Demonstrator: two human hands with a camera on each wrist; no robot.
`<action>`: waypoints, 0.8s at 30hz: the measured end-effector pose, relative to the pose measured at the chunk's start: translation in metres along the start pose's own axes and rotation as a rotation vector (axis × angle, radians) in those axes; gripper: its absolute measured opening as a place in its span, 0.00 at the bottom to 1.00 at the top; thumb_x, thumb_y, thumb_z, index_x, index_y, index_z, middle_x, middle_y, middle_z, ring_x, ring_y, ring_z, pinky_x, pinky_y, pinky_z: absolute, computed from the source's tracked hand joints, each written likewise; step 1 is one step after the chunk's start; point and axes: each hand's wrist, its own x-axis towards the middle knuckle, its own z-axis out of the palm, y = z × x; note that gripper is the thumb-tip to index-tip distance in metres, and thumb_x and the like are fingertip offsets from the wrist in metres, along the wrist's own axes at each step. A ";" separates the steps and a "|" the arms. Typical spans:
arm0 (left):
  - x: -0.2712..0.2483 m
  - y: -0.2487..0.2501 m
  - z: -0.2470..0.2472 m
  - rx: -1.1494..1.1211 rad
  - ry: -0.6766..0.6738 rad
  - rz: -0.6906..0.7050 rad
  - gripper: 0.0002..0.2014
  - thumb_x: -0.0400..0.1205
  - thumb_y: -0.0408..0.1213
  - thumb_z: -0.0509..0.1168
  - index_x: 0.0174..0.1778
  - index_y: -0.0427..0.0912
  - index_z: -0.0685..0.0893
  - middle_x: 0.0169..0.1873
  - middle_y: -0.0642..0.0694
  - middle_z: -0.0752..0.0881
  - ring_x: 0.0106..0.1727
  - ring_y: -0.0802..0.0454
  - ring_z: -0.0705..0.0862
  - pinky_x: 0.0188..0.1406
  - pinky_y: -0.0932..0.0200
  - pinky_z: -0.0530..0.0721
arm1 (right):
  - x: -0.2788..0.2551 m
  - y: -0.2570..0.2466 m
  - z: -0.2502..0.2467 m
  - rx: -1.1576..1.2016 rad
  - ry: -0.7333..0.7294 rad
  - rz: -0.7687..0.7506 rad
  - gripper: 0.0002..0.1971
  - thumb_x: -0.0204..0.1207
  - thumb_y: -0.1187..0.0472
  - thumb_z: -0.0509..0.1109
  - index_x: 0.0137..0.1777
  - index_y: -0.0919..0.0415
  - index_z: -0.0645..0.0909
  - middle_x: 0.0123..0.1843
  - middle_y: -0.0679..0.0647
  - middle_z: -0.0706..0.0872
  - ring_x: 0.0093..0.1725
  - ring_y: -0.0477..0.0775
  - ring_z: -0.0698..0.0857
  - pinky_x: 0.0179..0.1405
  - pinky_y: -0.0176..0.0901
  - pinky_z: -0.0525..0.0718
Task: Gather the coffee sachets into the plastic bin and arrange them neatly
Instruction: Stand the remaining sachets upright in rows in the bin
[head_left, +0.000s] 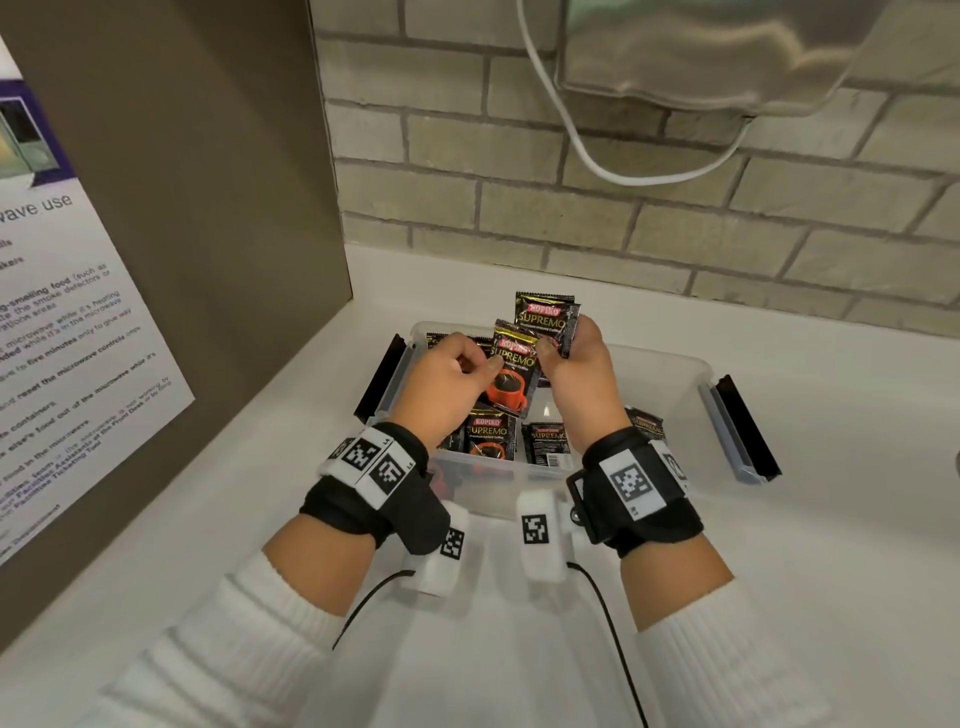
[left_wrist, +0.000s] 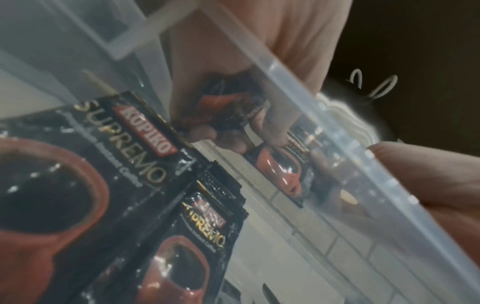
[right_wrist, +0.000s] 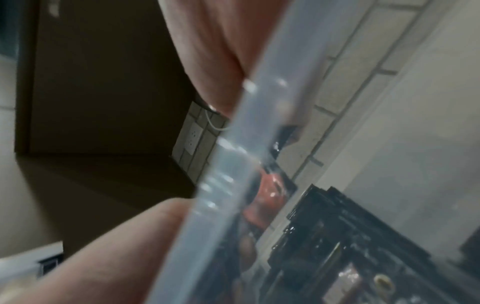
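A clear plastic bin stands on the white counter, with several black coffee sachets lying loose inside it. Both hands hover above the bin. My left hand pinches the left edge of an upright sachet that shows a red cup. My right hand grips a small stack of sachets just behind it, its thumb on the front. In the left wrist view, loose sachets show through the bin wall. The right wrist view is blurred, crossed by the bin rim.
A brown cabinet side with a printed notice stands close on the left. A brick wall runs behind the bin, with a white cable hanging above. Black latches stick out at both ends of the bin.
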 end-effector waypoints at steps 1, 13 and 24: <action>0.000 0.000 0.000 -0.053 -0.012 -0.022 0.08 0.80 0.41 0.67 0.37 0.46 0.77 0.37 0.52 0.80 0.38 0.55 0.78 0.41 0.65 0.75 | 0.001 0.001 0.001 0.035 0.008 0.026 0.12 0.82 0.69 0.58 0.63 0.63 0.71 0.54 0.56 0.82 0.55 0.55 0.82 0.55 0.47 0.81; -0.002 0.006 0.001 -0.111 0.019 -0.043 0.10 0.81 0.46 0.66 0.45 0.42 0.78 0.35 0.52 0.79 0.36 0.58 0.77 0.36 0.69 0.76 | -0.014 0.003 0.021 0.060 -0.136 0.175 0.09 0.83 0.65 0.59 0.62 0.62 0.68 0.49 0.52 0.80 0.52 0.53 0.81 0.48 0.41 0.80; -0.008 0.018 -0.029 -0.898 -0.268 -0.500 0.45 0.74 0.75 0.40 0.59 0.40 0.84 0.52 0.35 0.89 0.50 0.42 0.90 0.39 0.52 0.88 | -0.025 -0.004 0.012 0.484 -0.341 0.222 0.22 0.78 0.76 0.58 0.72 0.68 0.69 0.64 0.66 0.81 0.62 0.64 0.81 0.65 0.60 0.78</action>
